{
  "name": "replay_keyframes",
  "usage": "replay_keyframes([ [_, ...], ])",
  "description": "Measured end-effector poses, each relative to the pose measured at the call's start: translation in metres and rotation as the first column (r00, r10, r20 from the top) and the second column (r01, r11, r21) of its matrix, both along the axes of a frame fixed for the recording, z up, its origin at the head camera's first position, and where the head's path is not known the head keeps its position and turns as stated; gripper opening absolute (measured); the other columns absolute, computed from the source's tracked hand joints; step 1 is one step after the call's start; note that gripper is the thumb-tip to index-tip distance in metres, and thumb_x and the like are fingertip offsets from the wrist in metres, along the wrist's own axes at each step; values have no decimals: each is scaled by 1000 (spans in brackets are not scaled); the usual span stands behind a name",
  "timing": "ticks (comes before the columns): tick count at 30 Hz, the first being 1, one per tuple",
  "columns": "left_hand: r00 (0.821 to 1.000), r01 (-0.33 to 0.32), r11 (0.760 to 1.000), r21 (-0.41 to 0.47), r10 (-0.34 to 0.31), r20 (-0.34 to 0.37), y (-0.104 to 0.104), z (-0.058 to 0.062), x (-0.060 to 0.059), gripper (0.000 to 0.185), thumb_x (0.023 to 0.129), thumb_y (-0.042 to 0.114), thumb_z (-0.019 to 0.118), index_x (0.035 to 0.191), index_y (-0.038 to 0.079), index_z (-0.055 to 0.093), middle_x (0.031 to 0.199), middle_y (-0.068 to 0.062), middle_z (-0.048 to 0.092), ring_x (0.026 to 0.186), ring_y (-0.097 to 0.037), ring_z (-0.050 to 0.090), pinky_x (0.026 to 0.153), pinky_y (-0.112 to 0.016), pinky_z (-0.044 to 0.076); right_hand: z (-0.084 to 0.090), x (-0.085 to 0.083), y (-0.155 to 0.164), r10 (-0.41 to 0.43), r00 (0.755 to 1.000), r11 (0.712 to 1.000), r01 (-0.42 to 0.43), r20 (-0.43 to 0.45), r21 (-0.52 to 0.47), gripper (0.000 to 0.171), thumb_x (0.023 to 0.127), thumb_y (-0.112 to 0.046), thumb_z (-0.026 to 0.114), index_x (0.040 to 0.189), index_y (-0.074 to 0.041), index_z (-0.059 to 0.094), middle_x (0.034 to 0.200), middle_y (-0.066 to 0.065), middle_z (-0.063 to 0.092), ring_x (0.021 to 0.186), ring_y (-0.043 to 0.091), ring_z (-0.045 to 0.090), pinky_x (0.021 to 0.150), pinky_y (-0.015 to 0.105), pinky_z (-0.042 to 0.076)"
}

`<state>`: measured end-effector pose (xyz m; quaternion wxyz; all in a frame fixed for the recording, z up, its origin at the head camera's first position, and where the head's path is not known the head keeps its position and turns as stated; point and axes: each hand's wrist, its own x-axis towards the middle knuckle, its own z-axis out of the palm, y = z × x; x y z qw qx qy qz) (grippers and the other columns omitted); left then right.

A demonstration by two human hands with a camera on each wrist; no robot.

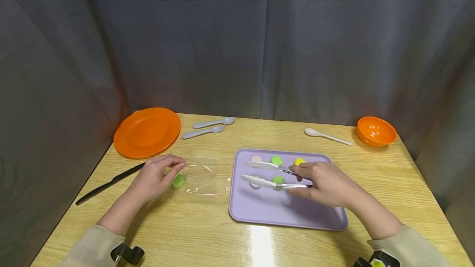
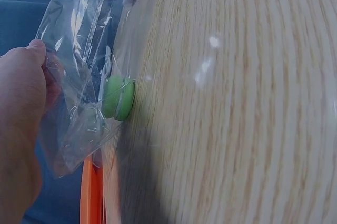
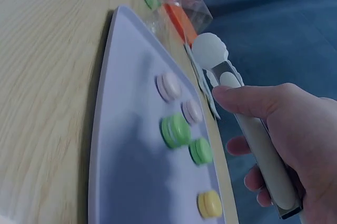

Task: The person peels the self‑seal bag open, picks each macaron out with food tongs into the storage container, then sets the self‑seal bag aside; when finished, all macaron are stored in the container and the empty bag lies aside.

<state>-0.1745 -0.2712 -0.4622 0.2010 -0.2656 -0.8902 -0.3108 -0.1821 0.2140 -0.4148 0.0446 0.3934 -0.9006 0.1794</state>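
My left hand (image 1: pixel 154 178) pinches the edge of a clear plastic bag (image 1: pixel 202 178), which lies to its right over the table. Inside the bag is a green macaron (image 2: pixel 118 98). My right hand (image 1: pixel 326 182) grips a pair of tongs (image 3: pixel 258 145) with white scalloped tips, thumb on one arm and fingers on the other. The tips stand apart with nothing between them, above a lilac tray (image 1: pixel 282 213). On that tray sit two pink macarons (image 3: pixel 168 87), two green macarons (image 3: pixel 175 130) and a yellow macaron (image 3: pixel 209 204).
An orange plate (image 1: pixel 146 133) lies at the back left, with a grey spoon (image 1: pixel 213 123) and fork (image 1: pixel 202 132) beside it. A black utensil (image 1: pixel 109 183) extends beneath my left hand. Toward the back right are a white spoon (image 1: pixel 328 136) and an orange bowl (image 1: pixel 376 132).
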Motion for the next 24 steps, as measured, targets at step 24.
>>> replay_keyframes([
  [24, 996, 59, 998, 29, -57, -66, 2, -2, -6, 19, 93, -1, 80, 106, 13, 80, 99, 8, 77, 84, -10, 72, 63, -36, 59, -18, -30, -121, 134, 985, 986, -143, 109, 89, 47, 91, -50, 81, 126, -18, 76, 92, -10, 71, 76, 8, 59, 65, 32, 50],
])
